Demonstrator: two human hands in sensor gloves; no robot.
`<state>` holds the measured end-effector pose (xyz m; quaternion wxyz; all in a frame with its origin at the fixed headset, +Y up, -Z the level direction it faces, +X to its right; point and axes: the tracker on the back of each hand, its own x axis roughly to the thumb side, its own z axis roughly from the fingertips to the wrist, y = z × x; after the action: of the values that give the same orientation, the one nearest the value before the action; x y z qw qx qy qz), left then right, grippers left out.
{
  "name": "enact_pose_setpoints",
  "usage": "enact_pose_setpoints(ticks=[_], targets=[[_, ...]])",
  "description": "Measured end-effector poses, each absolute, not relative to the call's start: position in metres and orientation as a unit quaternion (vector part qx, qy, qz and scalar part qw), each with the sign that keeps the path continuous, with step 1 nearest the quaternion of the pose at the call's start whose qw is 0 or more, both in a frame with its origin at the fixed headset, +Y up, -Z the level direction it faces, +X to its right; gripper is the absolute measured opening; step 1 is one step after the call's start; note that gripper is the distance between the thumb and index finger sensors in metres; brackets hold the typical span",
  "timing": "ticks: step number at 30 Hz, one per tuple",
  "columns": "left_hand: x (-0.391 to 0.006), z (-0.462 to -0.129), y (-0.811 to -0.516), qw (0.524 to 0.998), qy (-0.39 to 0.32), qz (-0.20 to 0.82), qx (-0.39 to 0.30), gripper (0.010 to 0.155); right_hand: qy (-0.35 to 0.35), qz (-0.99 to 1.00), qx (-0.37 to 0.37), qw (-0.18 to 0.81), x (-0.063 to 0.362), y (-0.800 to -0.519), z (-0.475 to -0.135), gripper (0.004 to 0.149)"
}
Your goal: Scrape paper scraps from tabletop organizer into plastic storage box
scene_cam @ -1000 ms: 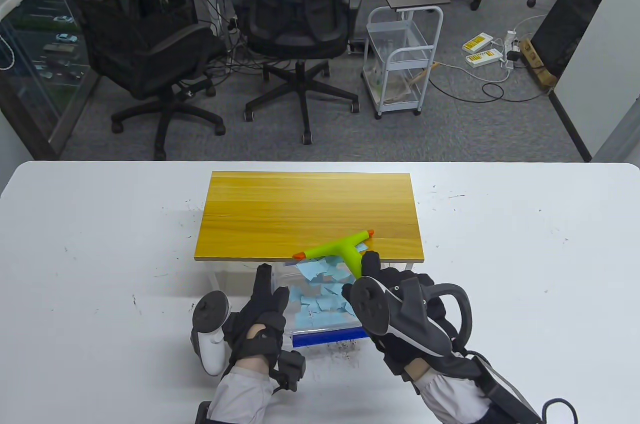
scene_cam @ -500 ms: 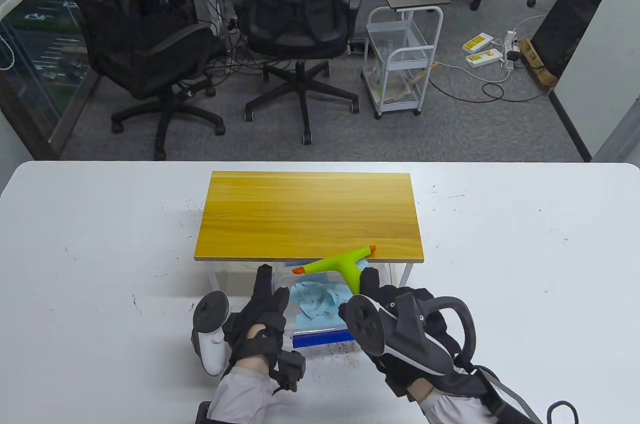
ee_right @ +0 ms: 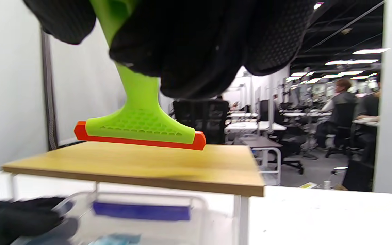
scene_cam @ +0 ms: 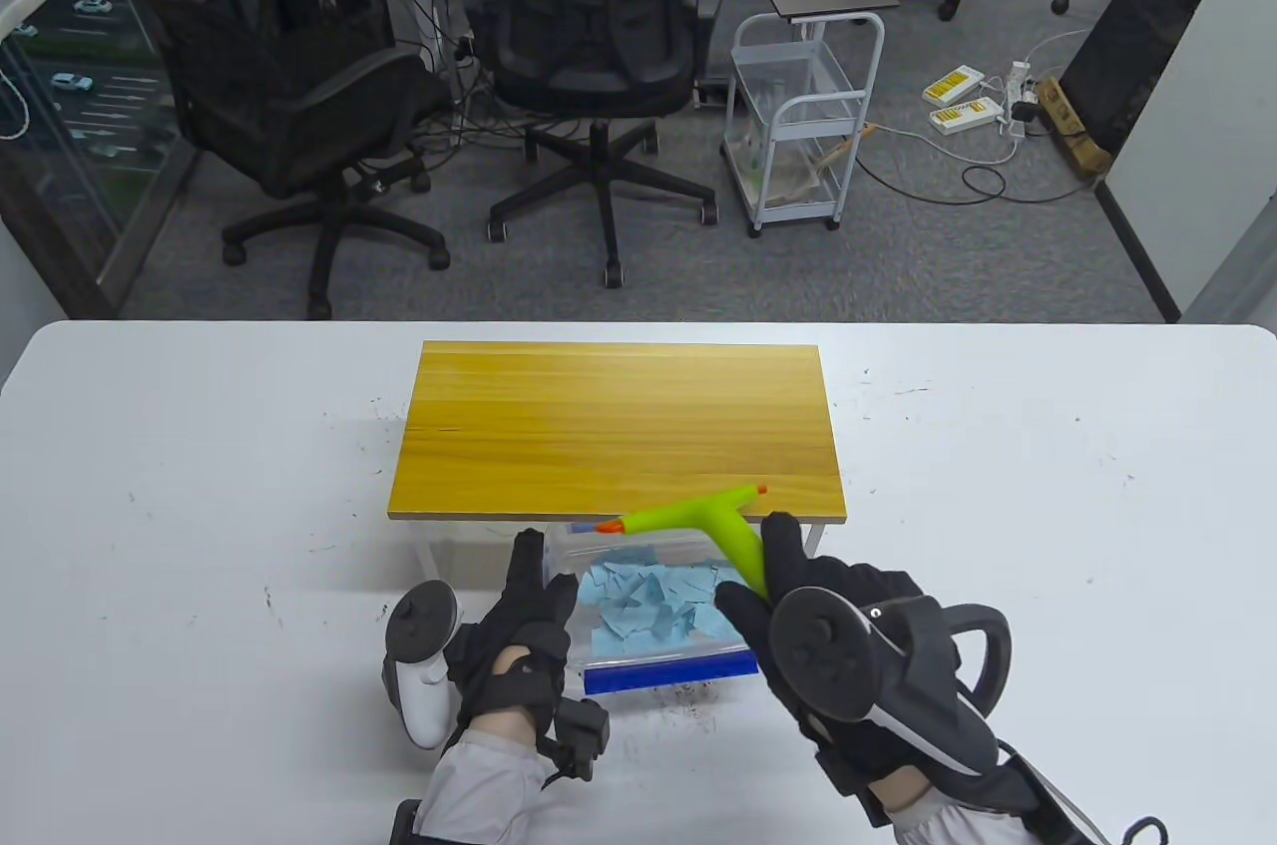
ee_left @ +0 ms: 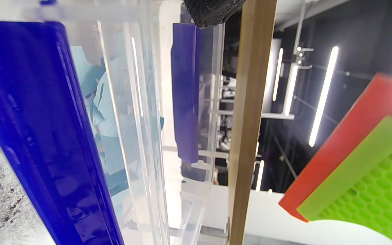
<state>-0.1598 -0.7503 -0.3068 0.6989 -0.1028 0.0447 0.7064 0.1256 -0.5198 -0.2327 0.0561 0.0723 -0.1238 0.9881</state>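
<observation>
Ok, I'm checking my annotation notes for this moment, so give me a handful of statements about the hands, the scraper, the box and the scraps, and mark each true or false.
1. The right hand grips the lime-green T-shaped scraper with an orange blade. True.
2. The light blue paper scraps lie in the clear plastic storage box with blue latches. True.
3. The left hand holds the scraper. False: it rests at the box's left side.
4. Blue scraps cover the wooden top of the tabletop organizer. False: none show on it.
5. The box stands on top of the organizer. False: it sits on the white table, at the organizer's near edge.
</observation>
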Motion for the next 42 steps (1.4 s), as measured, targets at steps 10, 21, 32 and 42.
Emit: enact_pose_setpoints(ticks=[10, 21, 32, 42], targets=[[-0.160, -0.307, -0.751, 0.696, 0.046, 0.709, -0.106, 0.070, -0.221, 0.966, -0.121, 0.053, 0.205, -0.566, -0.269, 0.067], [-0.160, -0.308, -0.752, 0.697, 0.047, 0.707, -0.109, 0.070, -0.206, 0.942, -0.257, 0.064, 0.248, -0.668, -0.286, 0.065], [-0.161, -0.308, -0.753, 0.696, 0.050, 0.707, -0.116, 0.070, -0.211, 0.929, -0.286, 0.106, 0.253, -0.728, -0.279, 0.063], [-0.162, -0.307, -0.754, 0.707, 0.061, 0.696, -0.112, 0.069, -0.206, 0.927, -0.270, 0.159, 0.258, -0.742, -0.268, 0.063]])
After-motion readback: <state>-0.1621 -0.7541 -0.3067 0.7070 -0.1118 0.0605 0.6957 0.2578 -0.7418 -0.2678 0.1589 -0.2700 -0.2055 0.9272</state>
